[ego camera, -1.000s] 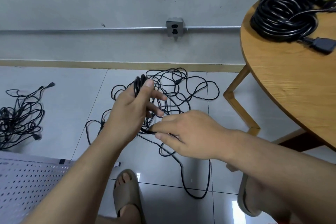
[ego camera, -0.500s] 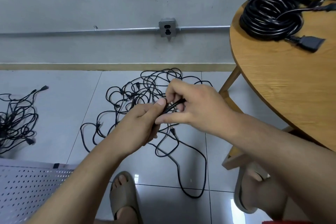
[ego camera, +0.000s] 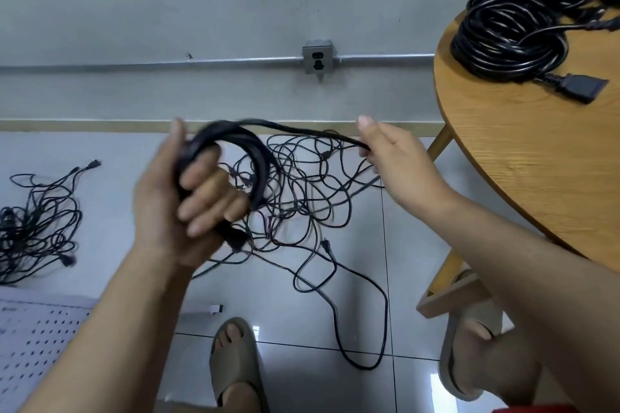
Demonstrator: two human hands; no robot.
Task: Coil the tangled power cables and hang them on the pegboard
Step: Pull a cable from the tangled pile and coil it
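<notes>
Left hand: the left hand [ego camera: 174,198] is held up over the floor. Its fingers are curled tight round the coil, and the thumb is stuck up behind it.
Coil: the coil [ego camera: 248,144] of black cable is gripped in the left hand. It looks blurry. A plug [ego camera: 235,238] is seen hanging just below that hand.
Strand: one strand [ego camera: 302,129] is stretched from the top of the coil across to the right hand.
Right hand: the right hand [ego camera: 399,161] is held up near the table edge. The strand is gripped in it, with one finger stuck up straight. The other fingers are hidden behind the hand.
Floor tangle: a big tangle [ego camera: 308,191] of thin black cables is spread on the tiles, under and behind both hands.
Small pile: a small pile [ego camera: 37,221] of cables is left on the floor, far to the left.
Table: a round wood table [ego camera: 536,178] is seen on the right. Coiled cables [ego camera: 506,40] are piled on its far side.
Pegboard: the white pegboard [ego camera: 37,345] is seen at the bottom left corner, low by the floor.
Wall: a socket [ego camera: 318,60] is fixed to a metal pipe on the grey wall.
Feet: two tan sandals [ego camera: 235,365] are worn on the tiles.
</notes>
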